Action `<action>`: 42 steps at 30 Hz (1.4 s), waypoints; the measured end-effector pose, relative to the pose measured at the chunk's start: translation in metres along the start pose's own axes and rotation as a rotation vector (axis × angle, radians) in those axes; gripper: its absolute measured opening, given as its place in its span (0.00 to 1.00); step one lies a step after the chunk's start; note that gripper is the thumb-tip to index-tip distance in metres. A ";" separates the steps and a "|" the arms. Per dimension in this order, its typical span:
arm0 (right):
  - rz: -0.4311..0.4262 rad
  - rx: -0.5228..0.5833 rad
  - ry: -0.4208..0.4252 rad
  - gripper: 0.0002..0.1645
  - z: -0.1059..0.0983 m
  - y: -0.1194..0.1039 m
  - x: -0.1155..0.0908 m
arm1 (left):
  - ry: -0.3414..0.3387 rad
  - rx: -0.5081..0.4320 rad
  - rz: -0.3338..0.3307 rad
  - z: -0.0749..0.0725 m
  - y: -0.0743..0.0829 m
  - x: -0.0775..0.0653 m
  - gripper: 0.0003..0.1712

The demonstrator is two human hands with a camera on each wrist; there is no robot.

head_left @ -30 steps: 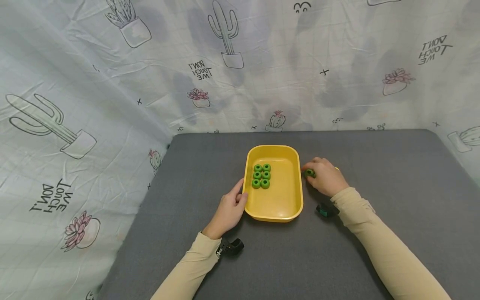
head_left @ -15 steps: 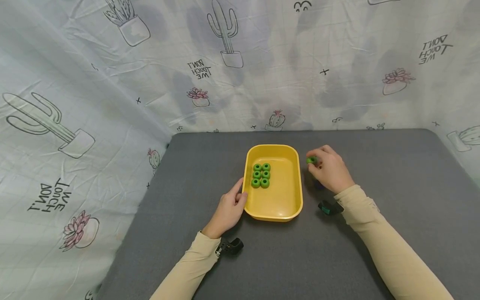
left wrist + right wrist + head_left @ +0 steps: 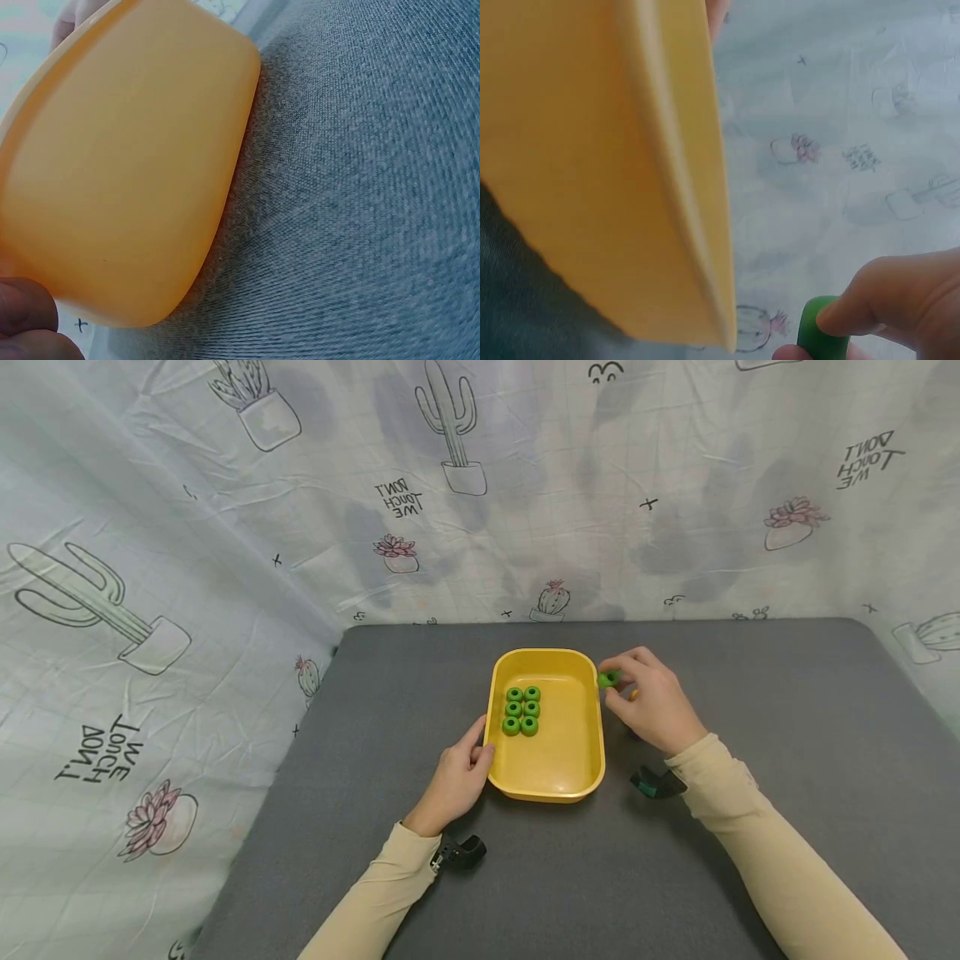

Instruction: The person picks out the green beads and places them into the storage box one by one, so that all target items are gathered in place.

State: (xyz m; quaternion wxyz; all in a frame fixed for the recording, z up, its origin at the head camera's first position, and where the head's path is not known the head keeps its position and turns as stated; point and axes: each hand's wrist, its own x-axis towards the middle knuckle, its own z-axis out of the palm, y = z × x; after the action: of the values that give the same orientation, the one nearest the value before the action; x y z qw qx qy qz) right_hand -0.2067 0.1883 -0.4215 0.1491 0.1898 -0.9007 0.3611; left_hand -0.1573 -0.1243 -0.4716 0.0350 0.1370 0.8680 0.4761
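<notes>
A yellow plastic tray (image 3: 555,768) stands on the grey table, with several round green beads (image 3: 532,708) in two columns in its left half, their holes facing up. My left hand (image 3: 453,785) holds the tray's left side, fingertips at the rim; its fingers (image 3: 26,307) show at the tray's corner in the left wrist view. Just outside the right rim, my right hand (image 3: 652,702) pinches another green bead (image 3: 609,679) between thumb and fingers. The right wrist view shows that bead (image 3: 821,334) raised beside the tray wall. Something small and orange-yellow (image 3: 634,695) peeks out by my right hand, mostly hidden.
Grey cloth covers the table (image 3: 405,693). A white curtain (image 3: 510,543) printed with cacti hangs behind and to the left. Black wrist cameras sit by both hands, the left one (image 3: 461,853) and the right one (image 3: 656,783) both close over the table.
The right hand has lifted a green bead from beside the tray, moved away a little, then come left to the tray's right rim. The left hand and the tray have stayed put.
</notes>
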 end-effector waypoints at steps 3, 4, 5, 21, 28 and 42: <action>-0.014 -0.009 0.001 0.15 0.000 -0.007 -0.001 | -0.003 -0.007 0.002 0.000 0.000 0.000 0.32; -0.018 -0.009 0.000 0.15 0.000 -0.009 -0.001 | -0.002 -0.008 0.003 -0.001 0.000 0.000 0.32; -0.021 -0.009 -0.001 0.15 0.001 -0.011 -0.001 | -0.002 -0.008 0.005 -0.001 0.000 0.000 0.32; -0.109 0.060 -0.129 0.13 0.021 -0.041 0.005 | -0.007 -0.011 0.007 -0.002 -0.001 0.000 0.32; -0.138 0.059 -0.218 0.14 0.030 -0.055 0.019 | -0.007 -0.009 0.008 -0.002 -0.001 0.000 0.32; -0.247 -0.027 -0.410 0.13 0.057 -0.061 0.041 | -0.005 0.000 0.030 -0.004 0.000 0.001 0.32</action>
State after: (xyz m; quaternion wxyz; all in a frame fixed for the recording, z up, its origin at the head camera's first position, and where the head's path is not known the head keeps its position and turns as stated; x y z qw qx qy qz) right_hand -0.2227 0.0975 -0.4086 0.0088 0.3659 -0.8869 0.2818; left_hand -0.1585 -0.1270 -0.4697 0.0297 0.1513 0.8657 0.4762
